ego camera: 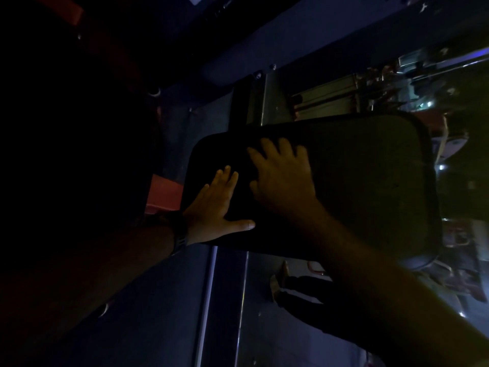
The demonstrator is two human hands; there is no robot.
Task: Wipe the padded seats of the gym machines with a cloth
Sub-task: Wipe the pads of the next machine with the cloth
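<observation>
The scene is very dark. A black padded seat (370, 181) with rounded corners fills the middle and right of the head view. My left hand (214, 207) lies flat on its left end, fingers straight and thumb spread out. My right hand (283, 173) rests palm down on the pad just to the right of it, fingers spread. A dark cloth may lie under my right hand, but I cannot make one out against the black pad. A dark watch band sits on my left wrist.
A metal bracket (262, 102) and frame parts of the machine stand behind the pad. A red part (164, 194) shows at the pad's left end. A steel rail (209, 300) runs below. Shiny machine parts (423, 75) crowd the upper right.
</observation>
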